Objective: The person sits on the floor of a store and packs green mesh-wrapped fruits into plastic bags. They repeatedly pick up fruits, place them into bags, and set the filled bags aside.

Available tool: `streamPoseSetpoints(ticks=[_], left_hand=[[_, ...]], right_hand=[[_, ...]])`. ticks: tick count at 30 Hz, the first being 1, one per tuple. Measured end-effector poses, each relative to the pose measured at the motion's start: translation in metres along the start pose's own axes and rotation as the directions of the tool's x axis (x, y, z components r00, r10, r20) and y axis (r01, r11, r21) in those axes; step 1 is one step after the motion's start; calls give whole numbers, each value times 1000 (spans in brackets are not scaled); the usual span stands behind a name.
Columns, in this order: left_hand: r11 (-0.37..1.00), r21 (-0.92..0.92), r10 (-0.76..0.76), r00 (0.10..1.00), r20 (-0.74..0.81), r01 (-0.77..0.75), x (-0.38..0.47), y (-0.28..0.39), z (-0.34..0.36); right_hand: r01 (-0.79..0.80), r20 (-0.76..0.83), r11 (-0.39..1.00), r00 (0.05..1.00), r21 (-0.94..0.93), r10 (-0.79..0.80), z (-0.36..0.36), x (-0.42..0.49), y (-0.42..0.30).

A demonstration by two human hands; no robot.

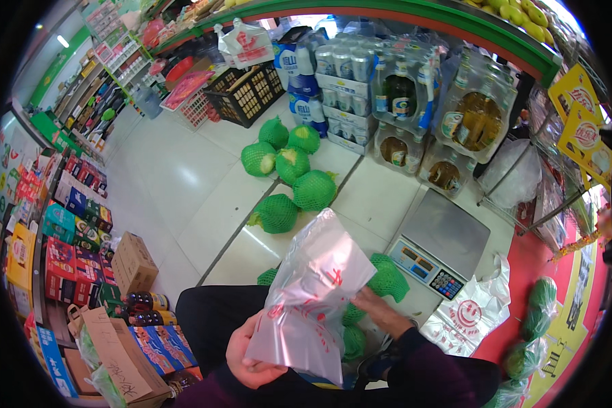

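Observation:
My left hand (252, 354) grips the lower edge of a whitish plastic bag (313, 285) printed in red. The bag slants up in front of my knees. Behind its right edge is my right hand (375, 308), reaching down close to net-wrapped cabbages (389, 278); its fingertips are hidden, so what they touch cannot be told. More cabbages (354, 341) in green netting lie below that hand between my legs. Farther out on the tiled floor, several cabbages (314, 189) in the same netting sit in a cluster. Part of another netted cabbage (268, 277) shows left of the bag.
A digital scale (446, 229) stands on the floor at right, with flattened plastic bags (472, 316) beside it. Shrink-wrapped bottles (400, 92), can packs (344, 97) and a black crate (247, 94) line the far side. Cartons (135, 260) stand at left; wrapped green produce (538, 308) lies at right.

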State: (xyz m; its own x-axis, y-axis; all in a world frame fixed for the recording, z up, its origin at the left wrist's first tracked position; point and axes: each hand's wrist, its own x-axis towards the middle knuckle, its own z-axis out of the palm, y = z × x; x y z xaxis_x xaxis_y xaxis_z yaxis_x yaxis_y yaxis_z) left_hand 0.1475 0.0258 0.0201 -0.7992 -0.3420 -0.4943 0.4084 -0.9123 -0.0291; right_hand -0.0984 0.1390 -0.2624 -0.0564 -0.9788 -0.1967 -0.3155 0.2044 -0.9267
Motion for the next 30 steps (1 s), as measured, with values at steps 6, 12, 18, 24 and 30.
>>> streamPoseSetpoints(ticks=[6,12,18,24,30], left_hand=[[407,898,559,824,-98,-170,-60,65,-86],[-878,476,396,631,667,47,-41,90,-25],[-900,302,-33,740,672,-314,67,50,-13],[-465,844,100,931,352,-269,98,58,-30],[-152,956,144,951,272,-250,100,61,-43]], right_hand=[[48,-54,29,957,998,286,99,14,-35],[-5,-355,864,911,504,211,19,-11,-98],[99,-116,976,986,-195,-123,-24,-5,-188],[115,-509,957,860,267,39,-28,-18,-176],[23,-476,877,847,480,239,-17,-28,-135]])
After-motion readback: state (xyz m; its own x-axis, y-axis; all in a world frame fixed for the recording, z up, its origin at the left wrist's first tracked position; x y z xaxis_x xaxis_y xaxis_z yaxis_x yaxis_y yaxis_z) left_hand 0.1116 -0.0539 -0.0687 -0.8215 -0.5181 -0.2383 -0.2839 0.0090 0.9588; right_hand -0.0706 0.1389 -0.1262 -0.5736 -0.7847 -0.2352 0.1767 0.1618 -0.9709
